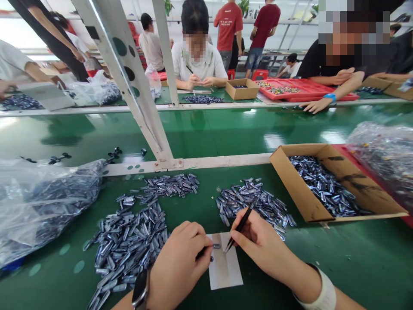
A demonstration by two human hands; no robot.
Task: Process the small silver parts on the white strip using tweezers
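My left hand (pixel 183 258), with a dark watch at its wrist, is closed with a small dark glossy piece (pixel 216 246) at its fingertips, over a white card (pixel 226 275). Black tweezers (pixel 240 226) are gripped in my right hand (pixel 258 234); their tips point down at the card's upper part and look slightly apart. The card has a tan strip along its middle. Left of my left hand spreads a large pile of dark glossy pieces (pixel 129 241). Another pile (pixel 251 200) lies just beyond my right hand.
A cardboard box (pixel 290 185) of similar pieces stands at the right, near a plastic bag (pixel 383 150). A large filled bag (pixel 48 202) lies left. A smaller pile (pixel 171 185) and a slanted white post (pixel 129 77) stand ahead. Several people work beyond the green belt (pixel 206 129).
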